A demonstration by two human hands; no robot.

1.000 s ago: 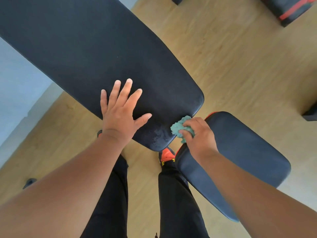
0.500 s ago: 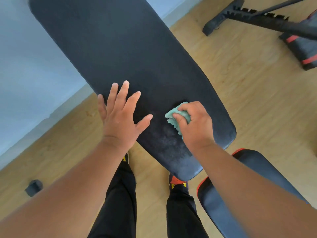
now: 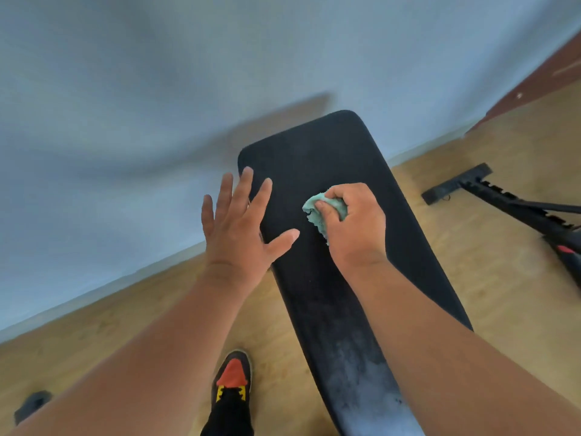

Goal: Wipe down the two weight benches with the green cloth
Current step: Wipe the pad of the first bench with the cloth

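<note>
On the long black pad of the weight bench (image 3: 342,278), the green cloth (image 3: 323,212) is bunched up and pinched in the right hand (image 3: 355,221), fingers and thumb curled tight round it, and it is pressed down onto the upper middle of the pad. The left hand (image 3: 239,221) is spread flat with straight fingers, laid over the pad's left edge, the thumb reaching onto the black surface; nothing is gripped by it (whether real weight is put through it cannot be told).

A wiping pass on this bench is judged to be the step in hand. A pale, smeared patch is seen at the near end of the pad, while the far end by the blue wall (image 3: 125,105) looks plain dark, so the stretch above the cloth is probably yet to be covered. For the next move, firm downward pressure and a stroke carried toward the rounded top are called for, with the left hand shifted clear of the path.

Off to the right, a black frame (image 3: 503,199) lies on the wooden floor (image 3: 503,278), likely part of the second bench, and its wiping is judged to be outstanding. A shoe (image 3: 232,379) is planted just left of the pad.
</note>
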